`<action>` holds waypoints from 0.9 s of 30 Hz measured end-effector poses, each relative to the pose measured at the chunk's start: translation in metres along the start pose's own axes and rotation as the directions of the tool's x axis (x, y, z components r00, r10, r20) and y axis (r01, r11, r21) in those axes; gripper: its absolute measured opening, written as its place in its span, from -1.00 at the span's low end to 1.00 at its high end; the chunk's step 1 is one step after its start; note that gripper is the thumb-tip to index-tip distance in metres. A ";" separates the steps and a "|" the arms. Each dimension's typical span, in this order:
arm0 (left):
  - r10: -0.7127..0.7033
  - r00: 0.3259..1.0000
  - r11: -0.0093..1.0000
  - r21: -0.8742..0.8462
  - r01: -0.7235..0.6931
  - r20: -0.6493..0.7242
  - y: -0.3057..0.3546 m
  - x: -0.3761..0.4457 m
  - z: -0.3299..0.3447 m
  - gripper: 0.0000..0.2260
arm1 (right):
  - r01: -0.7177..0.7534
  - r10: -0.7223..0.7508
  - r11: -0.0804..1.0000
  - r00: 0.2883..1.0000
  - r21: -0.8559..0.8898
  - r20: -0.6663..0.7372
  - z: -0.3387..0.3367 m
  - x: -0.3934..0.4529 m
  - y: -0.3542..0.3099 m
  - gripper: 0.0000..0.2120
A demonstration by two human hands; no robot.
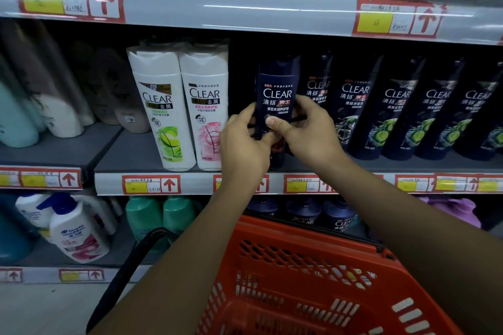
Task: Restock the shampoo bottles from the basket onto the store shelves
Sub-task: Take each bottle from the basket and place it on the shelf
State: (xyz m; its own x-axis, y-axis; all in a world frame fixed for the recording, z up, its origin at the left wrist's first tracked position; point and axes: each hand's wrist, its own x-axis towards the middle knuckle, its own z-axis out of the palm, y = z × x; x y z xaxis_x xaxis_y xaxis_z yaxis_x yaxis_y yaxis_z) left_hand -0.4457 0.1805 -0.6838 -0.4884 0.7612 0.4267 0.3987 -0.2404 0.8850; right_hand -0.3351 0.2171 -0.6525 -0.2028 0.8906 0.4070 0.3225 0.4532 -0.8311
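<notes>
A dark navy CLEAR shampoo bottle (pixel 276 92) stands upright at the front of the middle shelf (pixel 130 158), between two white CLEAR bottles (pixel 179 106) and a row of dark CLEAR bottles (pixel 394 109). My left hand (pixel 245 144) grips its lower left side. My right hand (pixel 307 130) grips its lower right side, thumb across the front. The red basket (pixel 313 280) sits below my forearms; its inside shows no bottles in the visible part.
The upper shelf edge (pixel 245 8) with red and yellow price tags runs just above the bottles. Pale bottles (pixel 54 117) fill the middle shelf's left section. The lower shelf holds white pump bottles (pixel 73 231), green bottles (pixel 160 215) and dark bottles (pixel 321 215). The basket's black handle (pixel 128 266) hangs left.
</notes>
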 end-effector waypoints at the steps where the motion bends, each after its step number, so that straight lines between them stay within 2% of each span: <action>1: -0.004 1.000 1.000 0.000 0.004 0.000 0.000 0.000 0.000 -0.48 | -0.009 0.009 1.000 1.000 0.014 0.009 0.000 -0.001 -0.001 -0.58; 7: 0.006 1.000 1.000 0.023 -0.006 -0.010 0.002 -0.004 0.002 -0.52 | -0.040 0.040 0.999 0.999 0.026 -0.011 -0.004 -0.007 -0.004 -0.52; 11: -0.019 0.999 0.999 0.037 0.021 -0.029 0.003 -0.007 0.001 -0.37 | -0.067 0.068 0.996 0.998 0.055 -0.016 -0.003 -0.012 -0.008 -0.45; 15: -0.037 0.998 0.999 0.012 0.037 -0.042 0.017 -0.014 -0.002 -0.33 | -0.087 0.094 0.994 0.989 0.061 -0.118 -0.007 -0.025 -0.012 -0.31; 18: -0.035 0.996 0.999 -0.025 0.033 -0.079 0.035 -0.023 -0.010 -0.39 | -0.056 0.070 0.996 0.974 0.070 -0.216 -0.015 -0.041 -0.024 -0.40; 21: -0.031 0.996 0.994 -0.108 0.021 -0.089 0.067 -0.043 -0.027 -0.56 | -0.002 0.036 0.992 0.962 0.126 -0.271 -0.031 -0.064 -0.046 -0.57; 24: 0.001 0.997 0.983 -0.181 -0.016 -0.081 0.103 -0.067 -0.054 -0.68 | 0.046 -0.004 0.984 0.972 0.172 -0.237 -0.057 -0.091 -0.080 -0.73; 27: 0.058 0.997 0.981 -0.184 -0.067 -0.053 0.140 -0.088 -0.085 -0.75 | 0.102 -0.064 0.975 0.980 0.197 -0.188 -0.095 -0.113 -0.123 -0.86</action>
State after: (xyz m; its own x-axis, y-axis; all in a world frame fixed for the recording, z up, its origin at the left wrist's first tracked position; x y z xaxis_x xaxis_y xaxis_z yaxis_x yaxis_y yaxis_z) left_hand -0.4125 0.0286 -0.5814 -0.5049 0.7130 0.4865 0.2811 -0.3971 0.8737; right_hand -0.2638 0.0637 -0.5601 -0.0452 0.8508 0.5236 0.1118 0.5252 -0.8436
